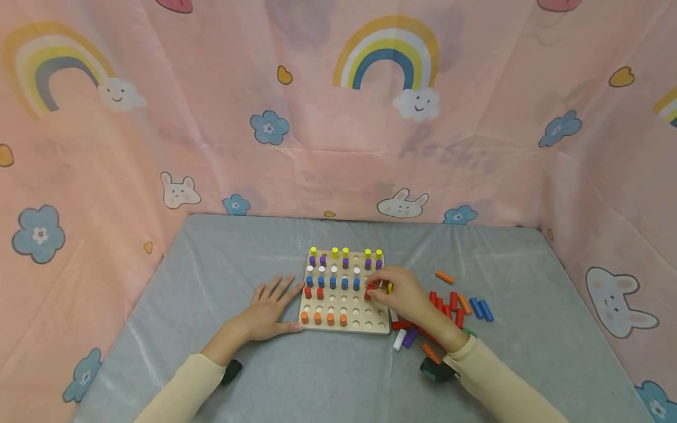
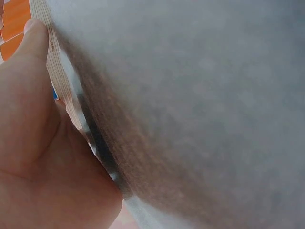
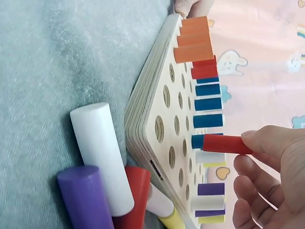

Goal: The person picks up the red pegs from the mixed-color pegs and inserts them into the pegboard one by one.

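A pale wooden pegboard [image 1: 362, 318] stands on the table, with rows of yellow, purple, white, blue, red and orange pegs upright in its holes. My right hand [image 1: 404, 294] is over the board's right side and pinches a red peg [image 3: 221, 143] between thumb and fingertips. The lower end of that peg appears just above the board, near the blue row [image 3: 208, 120]. Flat on the table at the board's left lies my left hand [image 1: 268, 314], fingers spread. Its thumb [image 2: 35, 40] touches the board's front left edge, close to the orange pegs [image 1: 317, 318].
Loose pegs lie right of the board, partly under my right forearm: red [image 1: 453, 301], blue [image 1: 485, 310], orange [image 1: 445, 277], white [image 1: 399, 340] and purple [image 1: 410, 337]. Grey cloth [image 1: 254, 388] covers the table. A pink printed curtain [image 1: 317, 176] hangs behind and at both sides.
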